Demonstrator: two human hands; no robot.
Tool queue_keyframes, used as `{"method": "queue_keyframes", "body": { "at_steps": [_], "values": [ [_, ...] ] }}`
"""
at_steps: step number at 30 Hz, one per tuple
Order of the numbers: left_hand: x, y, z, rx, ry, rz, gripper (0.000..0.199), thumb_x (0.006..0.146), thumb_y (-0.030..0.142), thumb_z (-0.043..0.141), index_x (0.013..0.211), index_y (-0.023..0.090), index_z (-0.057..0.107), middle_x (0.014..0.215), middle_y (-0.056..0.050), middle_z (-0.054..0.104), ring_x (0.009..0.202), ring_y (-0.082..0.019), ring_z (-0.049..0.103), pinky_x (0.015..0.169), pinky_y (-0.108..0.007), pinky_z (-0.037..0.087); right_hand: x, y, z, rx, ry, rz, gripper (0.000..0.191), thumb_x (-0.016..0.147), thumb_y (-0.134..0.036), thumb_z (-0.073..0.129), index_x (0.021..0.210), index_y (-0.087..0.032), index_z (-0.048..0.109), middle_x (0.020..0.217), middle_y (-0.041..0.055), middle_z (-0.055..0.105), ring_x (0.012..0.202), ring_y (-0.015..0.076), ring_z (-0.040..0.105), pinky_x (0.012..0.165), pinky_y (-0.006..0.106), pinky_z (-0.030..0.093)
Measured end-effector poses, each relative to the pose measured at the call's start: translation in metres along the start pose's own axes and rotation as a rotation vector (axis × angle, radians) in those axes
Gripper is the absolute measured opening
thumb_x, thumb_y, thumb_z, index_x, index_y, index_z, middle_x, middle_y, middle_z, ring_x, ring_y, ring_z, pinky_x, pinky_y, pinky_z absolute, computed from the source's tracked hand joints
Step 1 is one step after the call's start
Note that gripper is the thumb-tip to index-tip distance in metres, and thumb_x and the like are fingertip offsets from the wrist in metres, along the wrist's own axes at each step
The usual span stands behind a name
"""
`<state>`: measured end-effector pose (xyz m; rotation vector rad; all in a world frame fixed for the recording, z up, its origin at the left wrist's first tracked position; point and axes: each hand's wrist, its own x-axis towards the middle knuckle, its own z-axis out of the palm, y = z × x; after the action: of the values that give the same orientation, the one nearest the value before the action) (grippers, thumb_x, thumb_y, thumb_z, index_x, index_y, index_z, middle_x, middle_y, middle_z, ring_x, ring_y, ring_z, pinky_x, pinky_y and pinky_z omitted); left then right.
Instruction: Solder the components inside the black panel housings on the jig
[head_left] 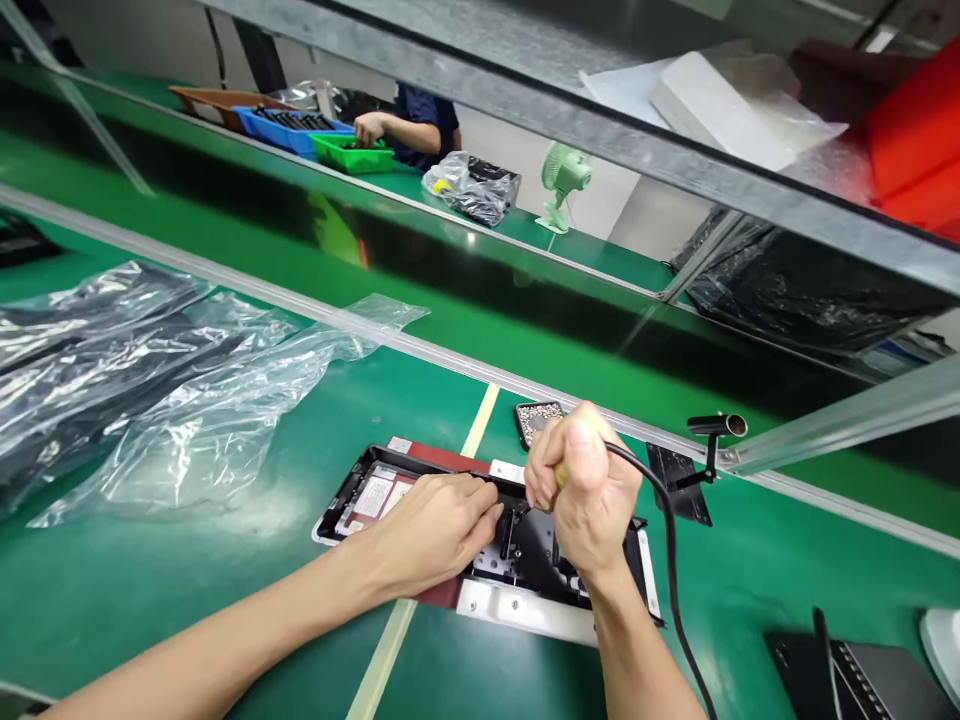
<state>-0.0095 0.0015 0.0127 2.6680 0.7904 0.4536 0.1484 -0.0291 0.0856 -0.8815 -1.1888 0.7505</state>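
My right hand [589, 485] is wrapped round a yellowish corded electric screwdriver [561, 474], mostly hidden in the fist. Its black cord [670, 540] runs from the fist down to the bottom edge. The tool points down at a long black housing [536, 545] with metal plates and black brackets inside. Across the middle of the housing lies my left hand [450, 520], fingers bent together close to the tool's tip; what they pinch is hidden. Under the housing are a dark red board [442, 594] and a white metal bracket [525, 612].
A small tray of screws [529, 412] stands behind the housing. Clear plastic bags [187, 420] cover the left side. At right are a tool holder [712, 428], a black plate [679, 485] and a black notebook [885, 670]. Beyond the divider, another person's hand [371, 128] reaches into a green bin [356, 158].
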Motion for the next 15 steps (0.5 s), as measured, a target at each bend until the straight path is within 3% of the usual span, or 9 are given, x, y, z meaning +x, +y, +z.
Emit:
{"method": "queue_keyframes", "body": {
  "at_steps": [4, 15],
  "values": [
    [0.001, -0.001, 0.001, 0.061, -0.058, -0.041, 0.027, 0.103, 0.023, 0.037, 0.081, 0.019, 0.053, 0.078, -0.002, 0.065, 0.071, -0.022, 0.063, 0.062, -0.034, 0.039, 0.003, -0.004, 0.003, 0.025, 0.052, -0.013, 0.035, 0.100, -0.036, 0.052, 0.069, -0.021, 0.049, 0.049, -0.0064, 0.040, 0.038, 0.0081, 0.039, 0.039, 0.024, 0.029],
    [0.000, -0.003, 0.013, 0.060, 0.036, -0.011, 0.027, 0.102, 0.024, 0.037, 0.082, 0.020, 0.055, 0.078, -0.003, 0.067, 0.069, -0.025, 0.065, 0.062, -0.038, 0.048, 0.006, -0.011, 0.008, 0.054, 0.123, -0.016, 0.033, 0.097, -0.031, 0.048, 0.065, -0.021, 0.051, 0.043, -0.0074, 0.036, 0.032, 0.0077, 0.029, 0.030, 0.020, 0.030]
  ]
}}
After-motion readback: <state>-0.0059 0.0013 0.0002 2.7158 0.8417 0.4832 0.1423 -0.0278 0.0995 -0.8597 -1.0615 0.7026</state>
